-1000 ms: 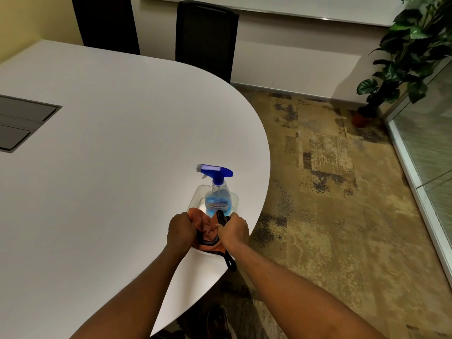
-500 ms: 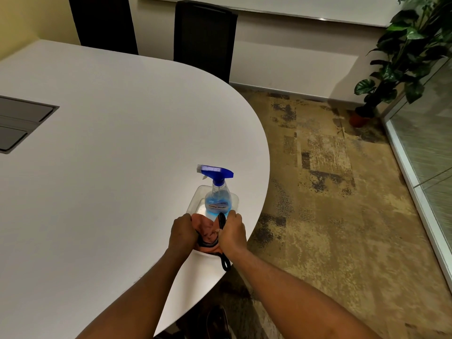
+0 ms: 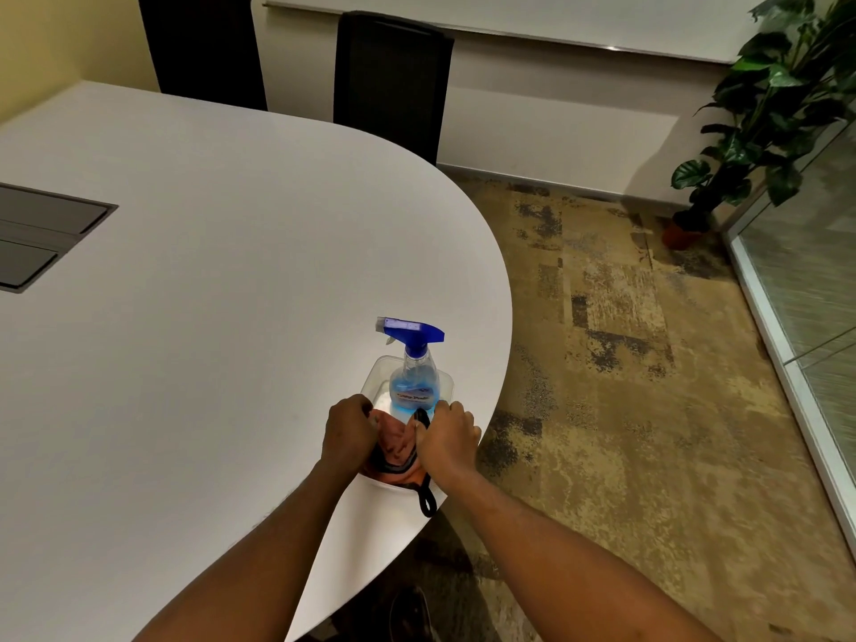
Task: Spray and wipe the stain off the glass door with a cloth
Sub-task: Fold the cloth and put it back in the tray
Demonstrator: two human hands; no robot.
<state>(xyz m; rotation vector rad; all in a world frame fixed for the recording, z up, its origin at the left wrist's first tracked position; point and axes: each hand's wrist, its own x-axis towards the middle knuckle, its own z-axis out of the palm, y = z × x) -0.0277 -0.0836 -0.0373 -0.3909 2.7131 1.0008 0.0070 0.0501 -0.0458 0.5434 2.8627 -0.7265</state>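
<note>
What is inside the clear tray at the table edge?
A blue spray bottle stands in the tray; nearer, an orange cloth, gripped by the left hand and right hand. They hide anything beneath.

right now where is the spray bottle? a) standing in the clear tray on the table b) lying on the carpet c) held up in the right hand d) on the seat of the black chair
a: the spray bottle stands upright in the clear tray, which sits on the white table close to its curved edge.
</note>
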